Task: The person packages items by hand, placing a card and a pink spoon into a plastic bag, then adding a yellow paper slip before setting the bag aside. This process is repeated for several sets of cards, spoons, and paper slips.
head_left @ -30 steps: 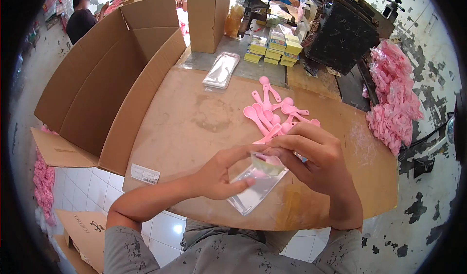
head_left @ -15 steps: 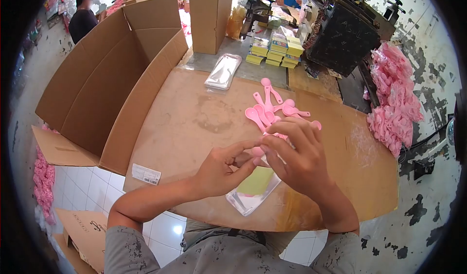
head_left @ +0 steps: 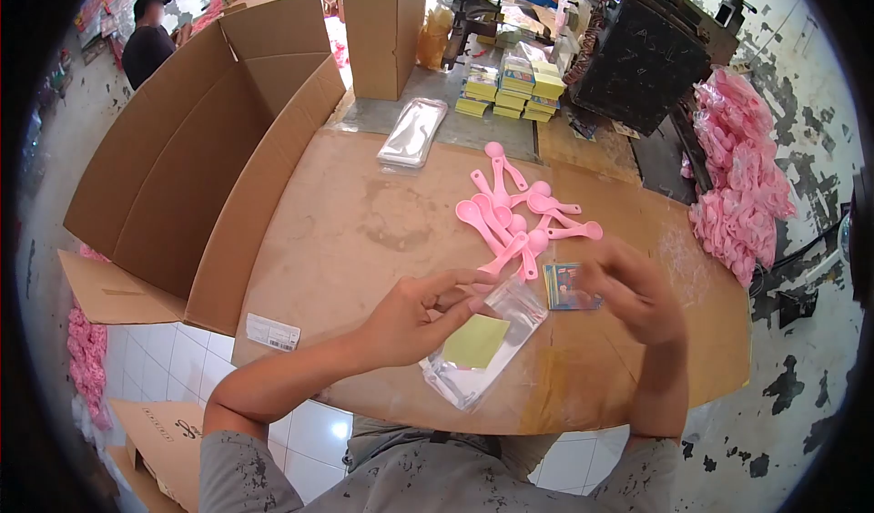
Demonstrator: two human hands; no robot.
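My left hand is closed at the upper left edge of a clear plastic bag, thumb and forefinger pinching there. A yellow-green card lies in the bag, which rests on the cardboard table top. My right hand is smeared by motion, so its fingers do not show clearly. It is beside a small stack of printed cards and partly covers it. Just beyond my left fingertips lies a loose pile of pink measuring spoons.
A stack of clear bags lies farther back, near several piles of yellow-edged cards. A large open carton stands at the left. Pink bagged goods hang at the right beside a black machine. Two other people are at the back.
My right hand has left the bag's mouth and moved right to the printed cards, which now show. My left hand has stayed at the bag. The bag is now more visible.
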